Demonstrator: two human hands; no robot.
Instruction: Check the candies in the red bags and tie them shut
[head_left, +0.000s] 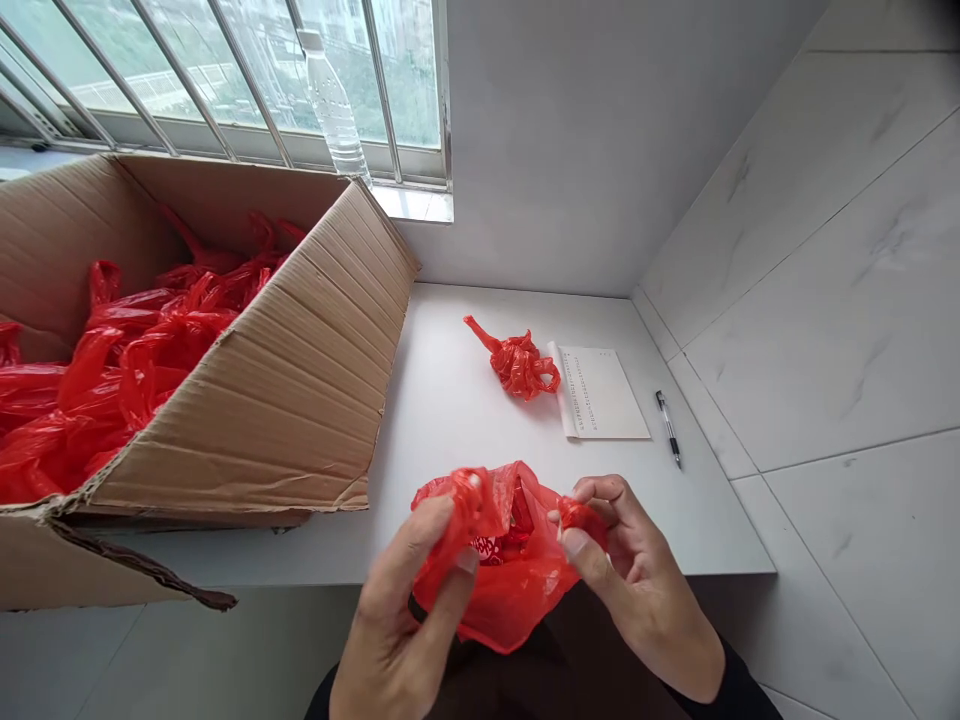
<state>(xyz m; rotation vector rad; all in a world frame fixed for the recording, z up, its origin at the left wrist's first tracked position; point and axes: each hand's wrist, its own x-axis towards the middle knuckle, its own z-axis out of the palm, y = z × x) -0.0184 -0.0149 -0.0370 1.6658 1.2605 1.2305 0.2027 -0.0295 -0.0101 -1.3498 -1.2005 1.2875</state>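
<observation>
A red plastic bag (pixel 517 600) hangs between my two hands over the table's front edge, its mouth partly spread. Inside it lie small red packages (pixel 489 549) with white printing, too covered to name. My left hand (pixel 412 600) grips the bunched left side of the bag between thumb and fingers. On the other side, my right hand (pixel 630 560) pinches a gathered handle of the same bag. Beyond the hands, a knotted red plastic bag (pixel 521 365) rests on the white table (pixel 442 400), against the left edge of a notebook (pixel 607 395).
At the left stands a large open cardboard box (pixel 300 370) full of red plastic bags (pixel 150 350), one torn flap jutting toward me. A pen (pixel 669 430) lies right of the notebook. A clear bottle (pixel 334 110) stands by the barred window. Tiled wall (pixel 825 300) bounds the right.
</observation>
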